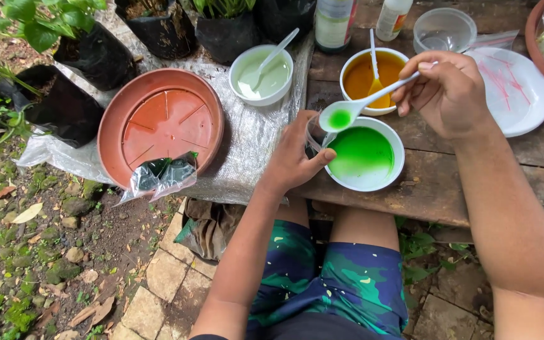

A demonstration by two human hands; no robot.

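Left hand (294, 154) on clear cup (314, 133), white spoon (363, 102) holding bright green liquid

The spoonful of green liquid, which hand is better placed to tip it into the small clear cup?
Probably the right hand: it holds the white spoon, loaded and poised beside the clear cup, which the left hand grips next to the green bowl.

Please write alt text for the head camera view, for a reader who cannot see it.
The right hand holds a white plastic spoon of green liquid above a white bowl of green liquid, while the left hand grips a small clear cup beside it. Bowls of orange and pale green liquid sit behind.
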